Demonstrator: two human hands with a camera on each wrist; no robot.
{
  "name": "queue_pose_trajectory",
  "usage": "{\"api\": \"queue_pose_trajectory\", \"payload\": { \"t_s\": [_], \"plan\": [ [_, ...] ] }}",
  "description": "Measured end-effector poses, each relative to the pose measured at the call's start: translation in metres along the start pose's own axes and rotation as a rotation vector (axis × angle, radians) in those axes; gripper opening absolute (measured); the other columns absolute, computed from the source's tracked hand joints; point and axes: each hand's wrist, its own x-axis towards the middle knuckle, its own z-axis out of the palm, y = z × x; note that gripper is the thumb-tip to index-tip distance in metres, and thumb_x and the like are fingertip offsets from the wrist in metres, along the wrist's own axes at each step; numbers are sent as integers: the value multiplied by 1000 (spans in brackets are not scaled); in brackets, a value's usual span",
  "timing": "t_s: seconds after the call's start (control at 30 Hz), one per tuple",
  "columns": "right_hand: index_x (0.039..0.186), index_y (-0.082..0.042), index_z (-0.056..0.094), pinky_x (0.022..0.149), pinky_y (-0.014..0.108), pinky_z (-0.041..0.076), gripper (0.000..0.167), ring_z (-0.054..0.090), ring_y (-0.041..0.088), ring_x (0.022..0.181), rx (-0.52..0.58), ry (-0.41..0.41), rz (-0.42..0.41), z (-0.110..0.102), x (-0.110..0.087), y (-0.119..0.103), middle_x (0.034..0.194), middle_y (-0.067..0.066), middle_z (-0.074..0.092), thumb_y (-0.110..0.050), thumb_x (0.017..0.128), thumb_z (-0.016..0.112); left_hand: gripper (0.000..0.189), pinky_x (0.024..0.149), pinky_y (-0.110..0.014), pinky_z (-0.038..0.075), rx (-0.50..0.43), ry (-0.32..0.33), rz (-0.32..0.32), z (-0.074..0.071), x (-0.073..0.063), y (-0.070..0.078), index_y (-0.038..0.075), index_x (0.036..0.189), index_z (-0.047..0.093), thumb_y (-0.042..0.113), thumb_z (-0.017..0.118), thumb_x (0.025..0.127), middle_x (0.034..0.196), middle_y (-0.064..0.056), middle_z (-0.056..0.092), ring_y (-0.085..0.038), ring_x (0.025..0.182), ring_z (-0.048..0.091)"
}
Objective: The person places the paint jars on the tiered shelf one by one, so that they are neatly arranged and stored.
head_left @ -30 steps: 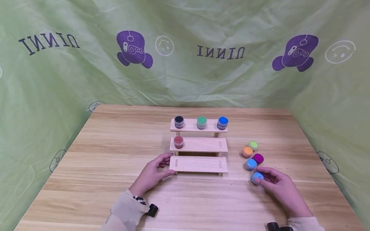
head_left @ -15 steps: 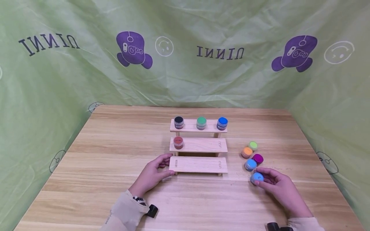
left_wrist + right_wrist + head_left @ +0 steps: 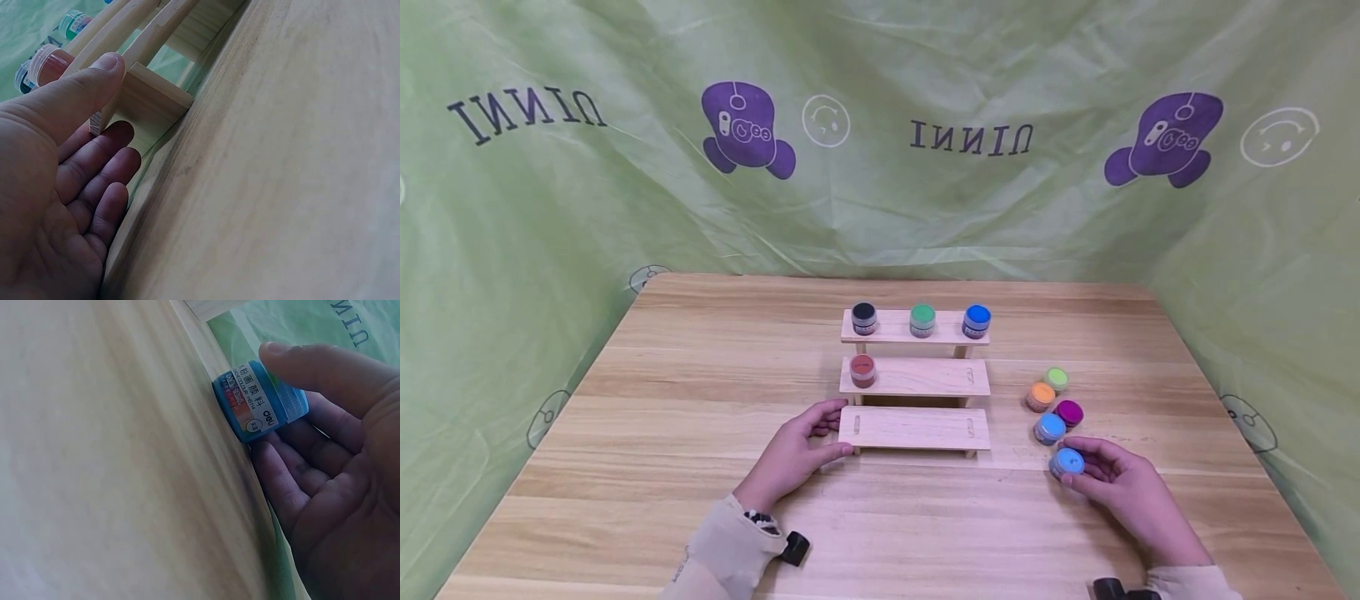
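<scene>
A three-step wooden display rack (image 3: pixel 917 429) stands mid-table. My left hand (image 3: pixel 793 457) grips the left end of its lowest step, thumb at the front corner and fingers behind; the left wrist view shows the thumb (image 3: pixel 94 87) against the board's end. My right hand (image 3: pixel 1131 492) holds a light-blue paint jar (image 3: pixel 1066 461) between thumb and fingers. That jar is upright at the table surface, its label (image 3: pixel 253 400) facing the right wrist camera. Black (image 3: pixel 864 317), green (image 3: pixel 922 320) and blue (image 3: pixel 977 320) jars line the top step. A brown-red jar (image 3: pixel 862 371) sits at the middle step's left end.
Right of the rack, a second light-blue jar (image 3: pixel 1049 427), a magenta jar (image 3: pixel 1069 412), an orange jar (image 3: pixel 1041 396) and a light-green jar (image 3: pixel 1056 378) cluster on the wooden table (image 3: pixel 700 350). A green printed cloth (image 3: pixel 865 208) hangs around the table's back and sides.
The right thumb has slid slightly down from the light-blue jar's lid to its near side. My left hand and the other jars have kept their places.
</scene>
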Motion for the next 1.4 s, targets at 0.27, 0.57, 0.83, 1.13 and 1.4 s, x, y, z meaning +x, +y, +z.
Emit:
{"api": "queue_pose_trajectory", "payload": {
  "t_s": [0.27,0.57,0.83,1.13,1.4],
  "plan": [
    [133,0,61,81,12,51,59,63,-1,98,-48,28,23,2,0,-2,130,22,63,-29,86,81,65,97,-34,50,0,-2,3,0,0,-1,8,138,58,23,86,81,115,-2,68,-19,108,62],
    [131,-1,62,81,10,50,59,62,-3,97,-40,79,12,3,0,-3,128,20,64,-33,85,82,65,97,-34,51,-3,-4,4,-1,0,-1,8,138,58,22,86,81,115,-2,68,-19,107,62],
    [130,-1,63,82,10,52,55,63,-4,96,54,184,-40,3,-2,-7,123,13,67,-26,85,82,64,98,-35,50,-13,-6,7,0,1,-4,9,138,59,23,86,81,116,-2,68,-19,108,62],
    [131,1,62,83,9,51,55,62,-7,97,99,289,-74,3,-2,-21,113,-16,64,-22,85,82,63,98,-35,50,-4,-7,16,1,2,-4,11,138,59,22,85,82,116,-3,68,-19,108,62],
    [133,1,61,82,13,54,55,63,0,99,191,279,-76,7,0,-34,117,-15,63,-21,86,81,63,96,-33,51,3,-6,32,0,1,-3,9,138,58,21,85,82,116,-2,68,-19,109,62]
  ]
}}
